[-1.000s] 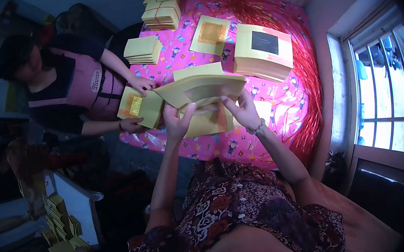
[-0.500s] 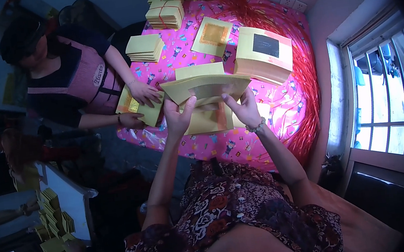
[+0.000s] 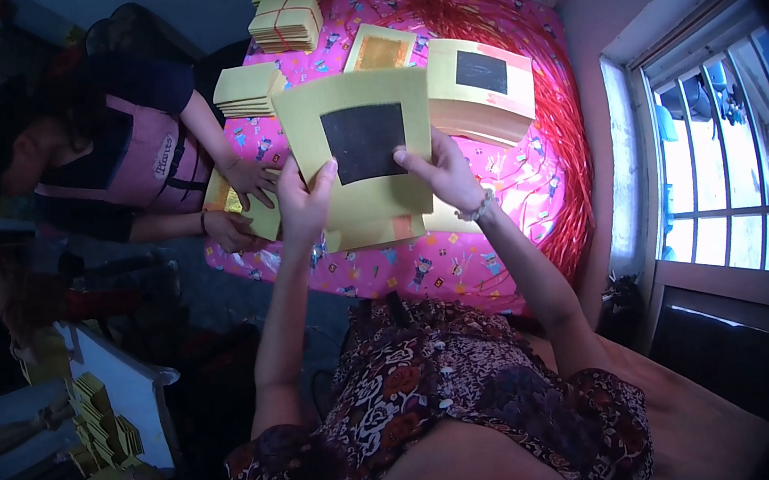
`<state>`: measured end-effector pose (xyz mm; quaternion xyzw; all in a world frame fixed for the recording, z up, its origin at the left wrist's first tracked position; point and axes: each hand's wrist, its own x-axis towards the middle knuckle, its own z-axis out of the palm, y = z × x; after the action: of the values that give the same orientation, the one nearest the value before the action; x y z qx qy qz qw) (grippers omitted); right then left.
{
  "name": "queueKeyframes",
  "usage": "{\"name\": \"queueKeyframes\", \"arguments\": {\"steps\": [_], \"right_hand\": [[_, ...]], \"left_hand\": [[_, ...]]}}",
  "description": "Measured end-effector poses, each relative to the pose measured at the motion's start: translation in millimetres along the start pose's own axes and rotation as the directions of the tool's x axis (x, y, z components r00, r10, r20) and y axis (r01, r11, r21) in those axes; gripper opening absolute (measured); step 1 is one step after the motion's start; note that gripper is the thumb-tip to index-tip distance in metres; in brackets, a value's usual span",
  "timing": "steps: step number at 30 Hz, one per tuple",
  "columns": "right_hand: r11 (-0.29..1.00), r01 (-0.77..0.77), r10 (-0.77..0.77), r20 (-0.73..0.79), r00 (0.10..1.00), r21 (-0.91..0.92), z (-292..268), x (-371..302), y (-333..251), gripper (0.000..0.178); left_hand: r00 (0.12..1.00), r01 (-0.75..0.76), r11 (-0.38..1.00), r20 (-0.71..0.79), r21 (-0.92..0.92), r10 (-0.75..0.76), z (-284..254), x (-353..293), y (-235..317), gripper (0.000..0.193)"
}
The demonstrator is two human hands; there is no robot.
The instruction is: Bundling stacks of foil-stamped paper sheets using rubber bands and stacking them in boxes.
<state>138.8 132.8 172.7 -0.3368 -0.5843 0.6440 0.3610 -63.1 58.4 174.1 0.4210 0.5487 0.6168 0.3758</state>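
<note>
Upright in front of me is a yellow sheet of joss paper with a dark square in its middle; whether it is one sheet or several I cannot tell. My left hand is closed on its left edge, thumb on the front face. My right hand grips the right edge the same way, a beaded bracelet at that wrist. Below the held paper, more yellow paper with a reddish strip lies on the pink patterned tablecloth, partly hidden.
To the right stands a thick yellow paper stack; behind lies a gold-foil sheet. Tied bundles and a small pile are at far left. Red ribbon strands edge the table. A co-worker's hands touch paper at left.
The paper in my hands has tipped upright, so its dark square now shows. My view has shifted slightly to the right. The co-worker's head has lowered toward the left.
</note>
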Motion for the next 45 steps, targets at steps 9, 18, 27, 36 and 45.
{"name": "queueKeyframes", "arguments": {"steps": [9, 18, 27, 36, 45], "right_hand": [[0.931, -0.35, 0.346, 0.051, 0.937, 0.103, -21.2, 2.2, 46.8, 0.024], [0.369, 0.613, -0.408, 0.471, 0.782, -0.699, -26.7, -17.2, 30.3, 0.04], [0.602, 0.443, -0.247, 0.374, 0.894, -0.664, -30.2, 11.0, 50.5, 0.019], [0.753, 0.11, -0.013, 0.152, 0.988, -0.649, -22.4, 51.4, 55.1, 0.028], [0.918, -0.1, 0.005, -0.24, 0.971, -0.383, -7.4, 68.7, 73.5, 0.026]], "left_hand": [[0.796, 0.598, 0.771, 0.273, -0.219, -0.54, -34.2, 4.8, -58.8, 0.033], [0.724, 0.686, 0.712, 0.247, -0.153, -0.644, -29.1, -8.8, -46.1, 0.028], [0.977, -0.077, 0.895, 0.213, 0.439, -0.02, -67.7, 2.6, -42.3, 0.046], [0.981, 0.048, 0.913, 0.151, 0.404, -0.119, -48.9, 34.0, -66.1, 0.035], [0.971, 0.179, 0.939, 0.1, 0.294, -0.217, -38.9, 65.8, -76.9, 0.03]]}}
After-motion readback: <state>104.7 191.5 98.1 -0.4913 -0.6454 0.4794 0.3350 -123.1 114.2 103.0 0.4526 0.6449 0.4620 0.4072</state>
